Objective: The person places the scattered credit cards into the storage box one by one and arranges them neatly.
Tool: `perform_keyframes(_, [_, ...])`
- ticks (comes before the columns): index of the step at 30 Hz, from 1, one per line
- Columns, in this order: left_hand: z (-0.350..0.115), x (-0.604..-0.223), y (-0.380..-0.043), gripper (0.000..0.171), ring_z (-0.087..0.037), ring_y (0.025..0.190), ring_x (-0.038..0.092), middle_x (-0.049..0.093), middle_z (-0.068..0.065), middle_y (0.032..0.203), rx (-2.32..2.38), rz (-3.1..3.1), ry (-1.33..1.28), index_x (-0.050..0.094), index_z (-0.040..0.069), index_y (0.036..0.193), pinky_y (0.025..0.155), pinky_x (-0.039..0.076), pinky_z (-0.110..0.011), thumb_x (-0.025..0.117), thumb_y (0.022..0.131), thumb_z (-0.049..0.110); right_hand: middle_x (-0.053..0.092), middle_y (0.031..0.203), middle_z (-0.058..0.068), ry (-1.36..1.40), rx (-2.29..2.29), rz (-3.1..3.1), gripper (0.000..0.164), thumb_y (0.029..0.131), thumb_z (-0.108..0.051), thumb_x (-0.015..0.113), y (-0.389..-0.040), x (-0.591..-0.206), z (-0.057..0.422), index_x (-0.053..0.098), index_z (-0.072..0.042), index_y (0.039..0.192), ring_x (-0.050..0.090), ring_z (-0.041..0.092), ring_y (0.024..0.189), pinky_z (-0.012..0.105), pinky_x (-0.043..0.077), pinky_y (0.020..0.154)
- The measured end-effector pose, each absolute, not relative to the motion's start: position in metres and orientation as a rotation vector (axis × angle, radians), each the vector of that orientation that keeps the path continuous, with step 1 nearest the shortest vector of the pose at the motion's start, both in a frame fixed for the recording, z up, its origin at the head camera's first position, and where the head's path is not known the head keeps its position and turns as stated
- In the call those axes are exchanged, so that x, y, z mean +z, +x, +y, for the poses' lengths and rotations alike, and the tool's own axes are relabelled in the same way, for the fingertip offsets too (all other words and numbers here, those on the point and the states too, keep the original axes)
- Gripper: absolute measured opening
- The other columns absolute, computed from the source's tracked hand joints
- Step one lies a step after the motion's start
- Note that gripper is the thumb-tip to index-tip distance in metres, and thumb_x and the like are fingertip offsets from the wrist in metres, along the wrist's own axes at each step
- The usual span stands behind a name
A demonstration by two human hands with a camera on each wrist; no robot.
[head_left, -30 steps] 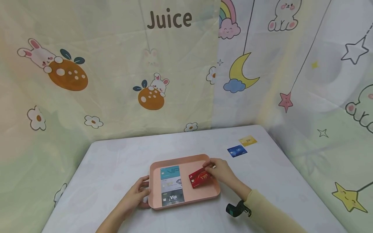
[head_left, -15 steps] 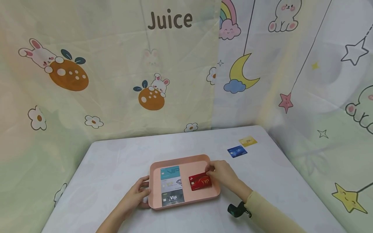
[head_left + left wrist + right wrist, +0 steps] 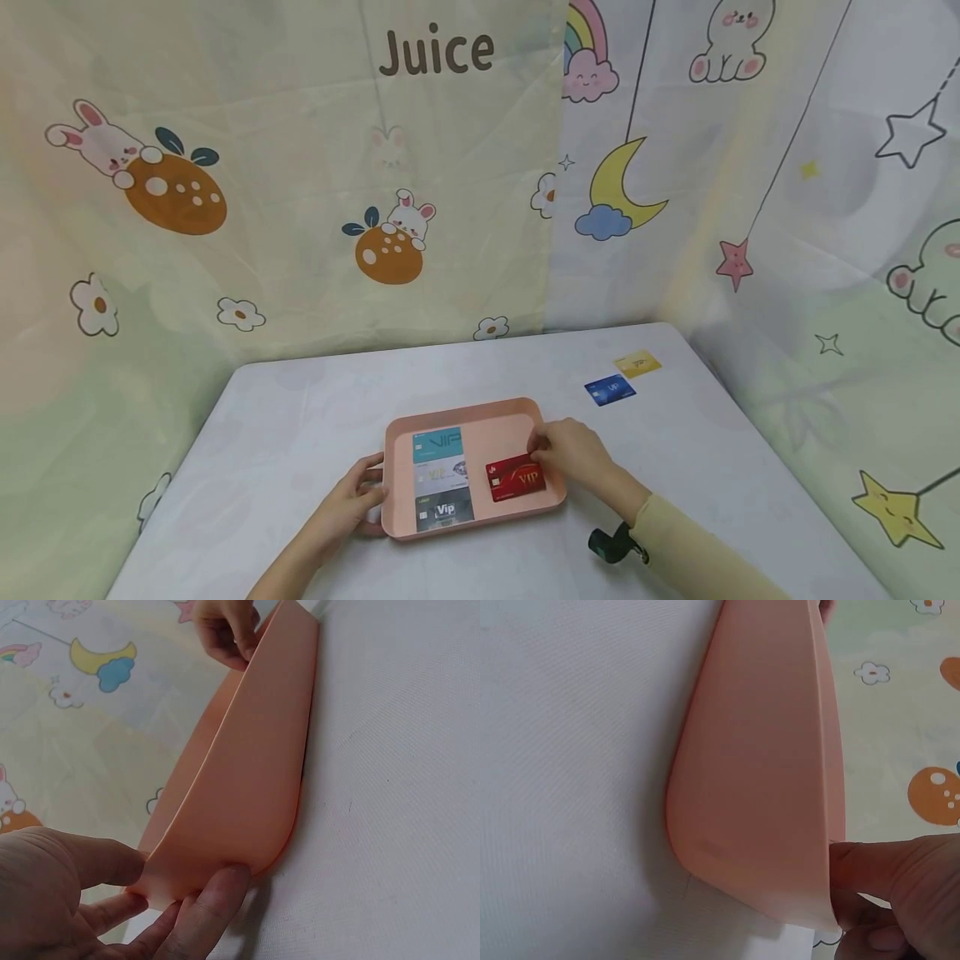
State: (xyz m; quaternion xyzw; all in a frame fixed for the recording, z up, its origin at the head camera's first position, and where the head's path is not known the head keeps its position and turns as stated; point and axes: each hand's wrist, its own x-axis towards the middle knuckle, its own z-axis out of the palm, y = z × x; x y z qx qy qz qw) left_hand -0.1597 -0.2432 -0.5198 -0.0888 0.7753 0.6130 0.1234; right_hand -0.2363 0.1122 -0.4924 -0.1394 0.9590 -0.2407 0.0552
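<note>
A pink tray (image 3: pixel 517 406) lies on the table with my left hand (image 3: pixel 347 502) at its left end. In the left wrist view the fingers (image 3: pixel 217 900) of that hand bend against the tray's outer wall. At the tray's right side my right hand (image 3: pixel 573 450) pinches the upper right corner of a red VIP card (image 3: pixel 513 478), which lies low over the tray floor. In the right wrist view the card is hidden behind the wall. Teal (image 3: pixel 437 446), white (image 3: pixel 441 475) and dark grey (image 3: pixel 444 510) VIP cards form a column in the tray's left half.
A blue card (image 3: pixel 610 389) and a yellow card (image 3: pixel 637 363) lie on the white table (image 3: pixel 315 417), right of and beyond the tray. Printed cloth (image 3: pixel 300 167) hangs behind the table. A dark wrist device (image 3: pixel 613 543) sits under the right sleeve.
The red card has turned from a tilt to nearly in line with the tray and slid toward the near side, with the right hand following. The left hand and tray have stayed put.
</note>
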Motion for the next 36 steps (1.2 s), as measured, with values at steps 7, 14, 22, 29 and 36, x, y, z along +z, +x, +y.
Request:
perform_keyframes(7, [-0.244,-0.52,-0.16,0.062,-0.032,0.116,0.06,0.047,-0.027,0.147,1.782,2.25,-0.238,0.036,0.008,0.157,0.066,0.064,-0.047,0.06,0.099,0.006,0.068,0.081,-0.008,-0.486,-0.684,2.89,0.01,0.088,-0.015,0.082,-0.234,-0.494,0.112,0.073,-0.019,0.086,0.058,0.011,0.077,0.03,0.059,0.075])
perform_keyframes(14, [-0.245,-0.521,-0.16,0.062,-0.033,0.117,0.06,0.046,-0.029,0.146,1.796,2.242,-0.208,0.036,0.006,0.157,0.066,0.064,-0.049,0.059,0.1,0.006,0.067,0.079,-0.007,-0.508,-0.644,2.864,0.011,0.087,-0.015,0.083,-0.23,-0.493,0.11,0.073,-0.019,0.084,0.057,0.012,0.076,0.03,0.059,0.076])
perform_keyframes(22, [-0.244,-0.52,-0.16,0.063,-0.031,0.114,0.061,0.047,-0.028,0.147,1.786,2.245,-0.236,0.036,0.007,0.157,0.065,0.064,-0.047,0.06,0.099,0.006,0.067,0.078,-0.008,-0.521,-0.618,2.824,0.013,0.086,-0.016,0.084,-0.226,-0.492,0.108,0.072,-0.019,0.082,0.055,0.012,0.076,0.031,0.057,0.076])
perform_keyframes(29, [-0.244,-0.517,-0.158,0.062,-0.032,0.114,0.06,0.046,-0.029,0.146,1.806,2.235,-0.214,0.036,0.006,0.157,0.066,0.064,-0.048,0.06,0.099,0.006,0.067,0.079,-0.008,-0.502,-0.602,2.832,0.012,0.087,-0.017,0.084,-0.224,-0.492,0.108,0.073,-0.019,0.083,0.055,0.012,0.076,0.029,0.057,0.074])
perform_keyframes(36, [-0.244,-0.518,-0.157,0.062,-0.034,0.117,0.059,0.045,-0.03,0.147,1.814,2.236,-0.208,0.035,0.005,0.157,0.067,0.064,-0.049,0.059,0.099,0.005,0.067,0.08,-0.009,-0.498,-0.581,2.86,0.01,0.086,-0.022,0.084,-0.222,-0.49,0.109,0.075,-0.02,0.086,0.054,0.013,0.078,0.032,0.056,0.076])
